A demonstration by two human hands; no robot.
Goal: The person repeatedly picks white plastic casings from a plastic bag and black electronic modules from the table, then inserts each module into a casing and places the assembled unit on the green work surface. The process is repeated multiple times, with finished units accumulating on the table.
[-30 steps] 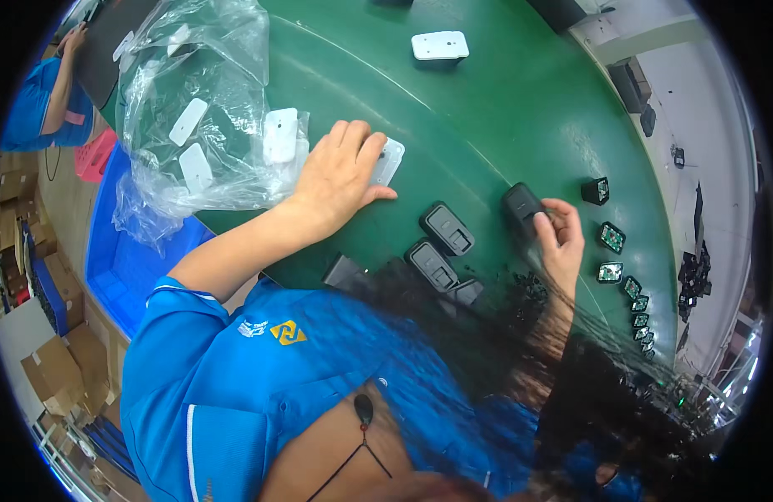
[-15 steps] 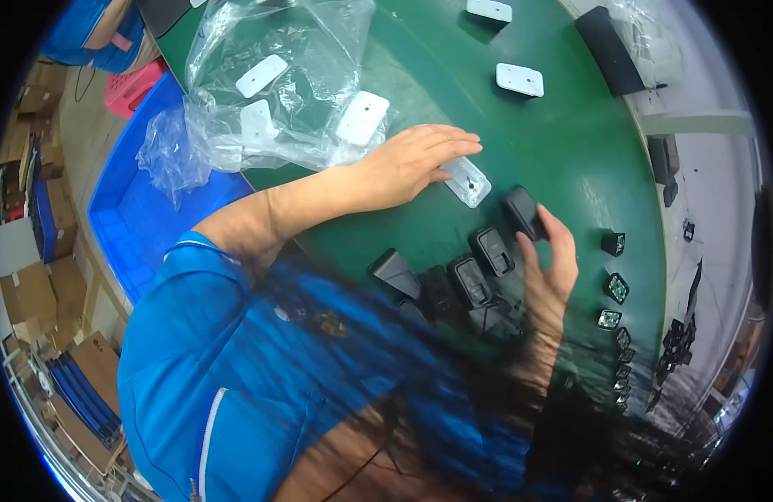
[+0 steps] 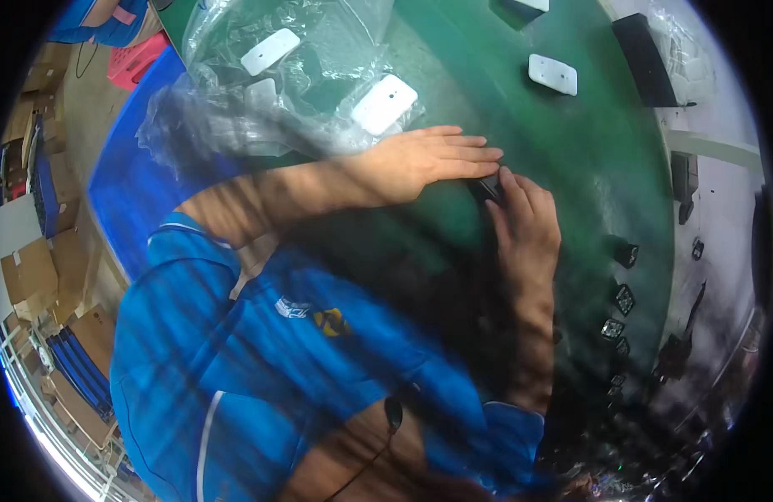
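Black casing — in right hand, left hand over far end

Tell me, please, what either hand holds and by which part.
The right hand holds a black casing by its right side; whether the left hand grips it too cannot be told.

Worn on the head, the left of two side-by-side fisheye cameras is looking steeply down past the wearer's blue shirt onto a green worktop. The lens is sitting close above the shirt, farther from the left hand and the right hand, which are showing near mid-frame. Dark hair is crossing before the lens, while the wide view is curving the worktop's edge at right and taking in the floor at far left.
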